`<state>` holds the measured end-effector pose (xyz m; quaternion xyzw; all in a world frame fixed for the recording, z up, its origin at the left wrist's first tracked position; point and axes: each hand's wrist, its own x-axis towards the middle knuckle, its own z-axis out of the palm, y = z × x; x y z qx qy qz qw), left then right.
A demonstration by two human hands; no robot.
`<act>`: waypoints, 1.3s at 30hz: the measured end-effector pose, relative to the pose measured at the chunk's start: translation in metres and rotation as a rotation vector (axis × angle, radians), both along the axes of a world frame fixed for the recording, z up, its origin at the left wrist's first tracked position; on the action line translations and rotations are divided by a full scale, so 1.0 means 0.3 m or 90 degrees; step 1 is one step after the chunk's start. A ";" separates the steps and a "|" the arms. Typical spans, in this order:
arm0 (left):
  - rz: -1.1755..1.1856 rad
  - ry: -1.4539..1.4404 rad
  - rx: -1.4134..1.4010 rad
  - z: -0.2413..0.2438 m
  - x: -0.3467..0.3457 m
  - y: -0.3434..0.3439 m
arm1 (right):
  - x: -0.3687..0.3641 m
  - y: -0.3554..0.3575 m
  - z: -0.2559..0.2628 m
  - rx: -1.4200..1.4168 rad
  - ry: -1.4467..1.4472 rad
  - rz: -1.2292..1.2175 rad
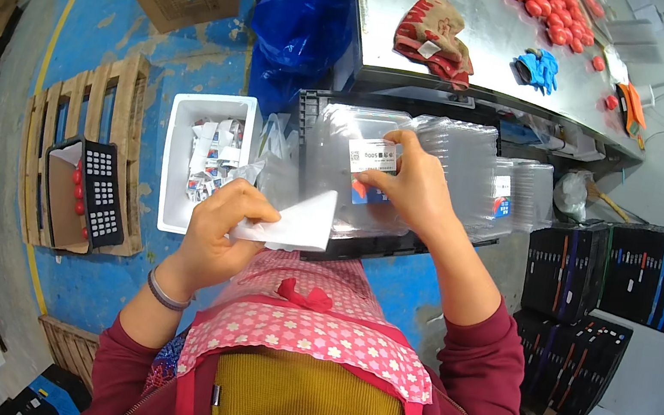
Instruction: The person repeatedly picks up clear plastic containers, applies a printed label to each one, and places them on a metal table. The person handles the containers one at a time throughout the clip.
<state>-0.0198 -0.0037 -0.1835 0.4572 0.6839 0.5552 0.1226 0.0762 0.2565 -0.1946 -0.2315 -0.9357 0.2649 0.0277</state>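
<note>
My left hand (227, 233) pinches a sheet of white paper (303, 222), folded or curled at its edge, just left of the clear plastic containers. With thumb and forefinger my right hand (416, 188) holds a printed label (371, 171) against the top of a clear plastic container (351, 210). More nested clear containers (454, 155) lie to its right, and a further stack (529, 193) bears a similar label (502, 195). The containers rest in a black crate (315, 107). Whether the label is stuck down under my fingers cannot be told.
A white foam box (174, 156) with labels and scraps stands left of the crate. Beyond lies a steel table (492, 57) with tomatoes (558, 15), a cloth (434, 35) and blue gloves (539, 69). A wooden pallet (124, 77) bears a black crate (82, 142). Black crates (564, 264) are stacked right.
</note>
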 end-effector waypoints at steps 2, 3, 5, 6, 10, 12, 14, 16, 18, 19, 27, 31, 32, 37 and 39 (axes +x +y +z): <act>0.026 -0.014 -0.046 0.001 -0.003 -0.012 | -0.021 -0.063 0.076 0.105 -0.136 -0.057; 0.030 0.013 -0.065 0.005 -0.007 -0.019 | -0.002 -0.063 0.101 0.202 -0.056 -0.053; 0.038 0.068 -0.103 0.011 -0.016 -0.035 | 0.060 -0.019 0.127 0.393 0.108 -0.042; 0.029 0.088 -0.130 0.022 -0.023 -0.044 | 0.099 0.019 0.121 0.380 0.110 -0.100; -0.015 0.220 -0.093 0.108 -0.048 -0.015 | 0.202 0.144 0.032 0.194 0.094 -0.179; -0.022 0.236 -0.029 0.141 -0.049 0.007 | 0.204 0.143 0.039 0.160 0.118 -0.168; -0.024 0.221 -0.004 0.170 -0.041 0.016 | 0.217 0.138 0.036 0.176 0.122 -0.156; -0.009 0.228 0.023 0.185 -0.038 0.032 | 0.224 0.121 0.034 0.224 0.143 -0.148; 0.010 0.248 0.039 0.191 -0.037 0.056 | 0.242 0.134 0.048 0.201 0.161 -0.141; 0.050 0.178 0.041 0.191 -0.023 0.063 | 0.251 0.144 0.062 0.190 0.170 -0.136; 0.067 0.251 -0.080 0.184 0.017 0.107 | 0.258 0.143 0.158 0.218 0.197 -0.196; 0.087 0.298 -0.040 0.176 0.021 0.098 | 0.361 0.244 0.323 0.285 0.388 -0.201; 0.104 0.303 -0.033 0.178 0.030 0.094 | 0.393 0.314 0.317 0.301 0.366 -0.247; 0.193 0.106 0.022 0.201 0.076 0.070 | 0.652 0.799 0.007 0.318 0.166 -0.304; 0.151 0.069 0.041 0.186 0.078 0.054 | 0.778 0.918 -0.243 0.367 -0.059 -0.252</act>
